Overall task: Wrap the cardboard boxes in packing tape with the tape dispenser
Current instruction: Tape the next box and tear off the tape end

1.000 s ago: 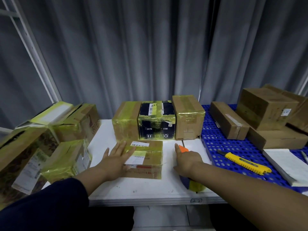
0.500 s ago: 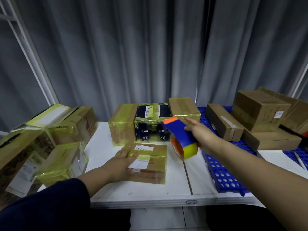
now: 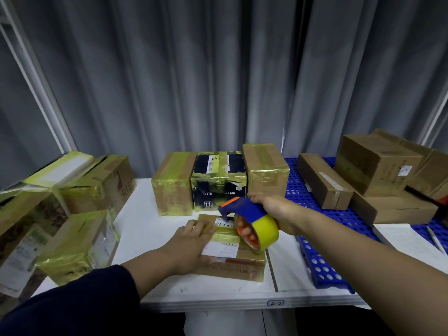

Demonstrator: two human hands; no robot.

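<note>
- Two hands in shot, both busy at the same small flat box (image 3: 232, 265) near the front of the white tabletop (image 3: 145, 226). What's each one doing?

- Left hand (image 3: 191, 241) lies flat on top of the box with its fingers straight, pressing down on a yellowish strip of tape (image 3: 224, 230) that runs across the lid. It isn't gripping anything. Right hand (image 3: 274, 209) is wrapped round the tape dispenser (image 3: 244, 209), a blue body with an orange tip. Its fingers (image 3: 244, 231) are hooked through the core of the yellow tape roll (image 3: 266, 232).

- And where's the dispenser relative to the box?

- Over the far right part of it, front end tipped down toward the lid by the barcode sticker. The strip runs from the roll to under the left fingertips. Can't tell if the cutter actually touches the cardboard.

- What about the other boxes?

- Three in a row just behind. A dark box (image 3: 218, 180) sits between two brown ones (image 3: 173, 185) (image 3: 265, 170), all shiny with yellow tape. More taped boxes (image 3: 80, 243) are piled at the left edge. Over on the right, plain brown boxes (image 3: 378, 161) sit on a blue perforated panel (image 3: 315, 263), well apart from both hands. Grey curtain (image 3: 218, 69) behind everything.
</note>
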